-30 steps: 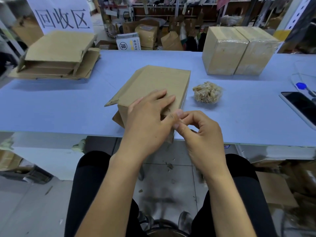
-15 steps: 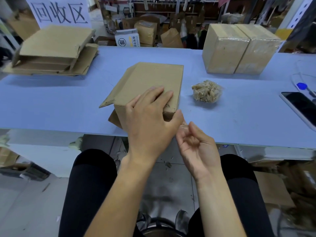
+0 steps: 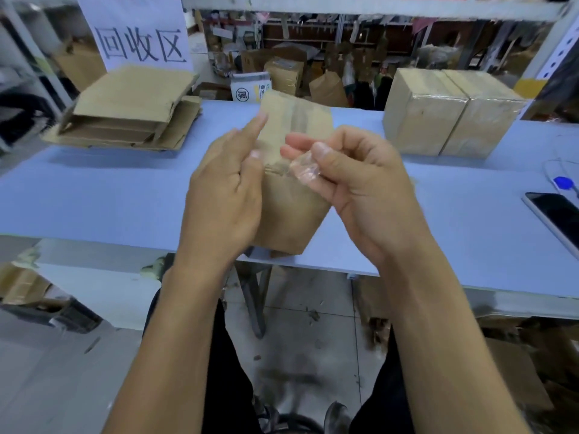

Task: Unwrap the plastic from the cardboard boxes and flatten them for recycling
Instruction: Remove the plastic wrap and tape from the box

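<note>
Pinching a clear strip of plastic tape [image 3: 304, 170] between thumb and fingers, the right hand [image 3: 360, 183] is peeling it off the cardboard box [image 3: 291, 211], which is tilting up at the near table [image 3: 94, 198] edge, at 12 o'clock from the person. Curling round the box's left side, the left hand [image 3: 225, 195] is steadying it, index finger extended. Judged from its look, the tape is light, thin and clingy, best taken at its loose end; the box is light, stiff at its folds and crushable on its faces. Open table surface is lying at 9 and 3 o'clock. Flattened boxes [image 3: 131, 111] are stacking at 10 o'clock, wrapped boxes [image 3: 448, 114] at 2 o'clock, a phone [image 3: 557, 214] at 3 o'clock.
</note>
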